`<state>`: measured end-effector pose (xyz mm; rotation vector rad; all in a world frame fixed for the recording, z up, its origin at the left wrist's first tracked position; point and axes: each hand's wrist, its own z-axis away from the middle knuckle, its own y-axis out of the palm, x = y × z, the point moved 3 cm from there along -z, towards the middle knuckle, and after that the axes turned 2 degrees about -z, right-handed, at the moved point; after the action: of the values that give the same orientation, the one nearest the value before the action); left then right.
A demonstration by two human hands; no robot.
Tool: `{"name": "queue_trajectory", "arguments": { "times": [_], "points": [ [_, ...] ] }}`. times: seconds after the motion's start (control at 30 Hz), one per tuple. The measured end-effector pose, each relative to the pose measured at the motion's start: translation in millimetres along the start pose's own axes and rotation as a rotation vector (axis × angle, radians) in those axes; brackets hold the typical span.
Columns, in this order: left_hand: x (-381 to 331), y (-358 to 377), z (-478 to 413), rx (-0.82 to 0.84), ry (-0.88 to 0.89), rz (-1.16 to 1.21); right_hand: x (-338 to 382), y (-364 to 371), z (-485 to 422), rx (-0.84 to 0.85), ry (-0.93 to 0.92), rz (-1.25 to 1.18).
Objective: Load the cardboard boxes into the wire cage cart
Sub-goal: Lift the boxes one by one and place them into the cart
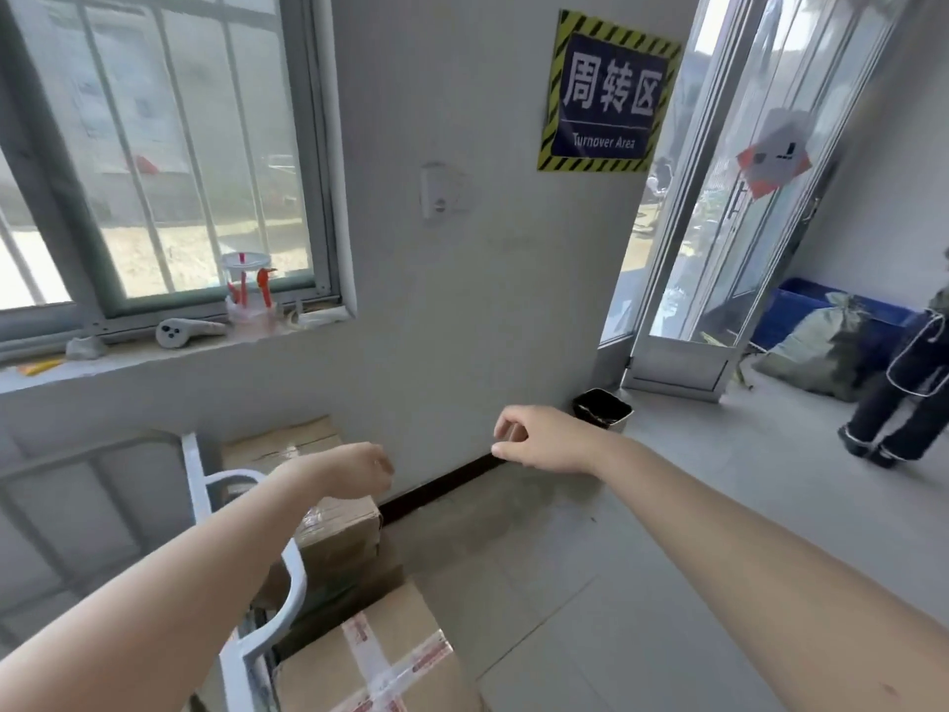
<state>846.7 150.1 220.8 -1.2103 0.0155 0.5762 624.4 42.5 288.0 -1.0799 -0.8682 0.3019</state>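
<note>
Several taped cardboard boxes stand stacked at the lower left against the wall: a far box (287, 444), a middle box (339, 531) and a near box (380, 655) with red-printed tape. The white wire cage cart (241, 557) shows its rounded frame at the left, next to the boxes. My left hand (354, 467) hovers above the middle box, fingers loosely curled, holding nothing. My right hand (539, 439) is stretched out over the bare floor, fingers loosely curled and empty.
A window with a cluttered sill (154, 346) is at upper left. A small black bin (602, 408) stands by the wall corner. An open glass door (719, 249), a blue crate (806, 310), a grey sack (821, 352) and a standing person (909, 388) are at right.
</note>
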Motion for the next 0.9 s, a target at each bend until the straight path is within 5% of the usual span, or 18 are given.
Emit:
{"name": "queue_trajectory", "arguments": {
  "times": [0.23,0.4,0.73,0.9],
  "points": [
    [-47,-36,-89,-0.100,-0.056,0.102,-86,-55,-97,0.009,-0.001,-0.042],
    [-41,-49,-87,-0.198,-0.235,0.182,-105,-63,-167,0.191,-0.110,0.018],
    [-27,-119,11,-0.451,-0.660,0.186,68,-89,-220,0.328,-0.762,0.018],
    [-33,-123,22,-0.481,-0.769,0.181,100,-64,-213,0.461,-0.931,0.068]
  ]
}}
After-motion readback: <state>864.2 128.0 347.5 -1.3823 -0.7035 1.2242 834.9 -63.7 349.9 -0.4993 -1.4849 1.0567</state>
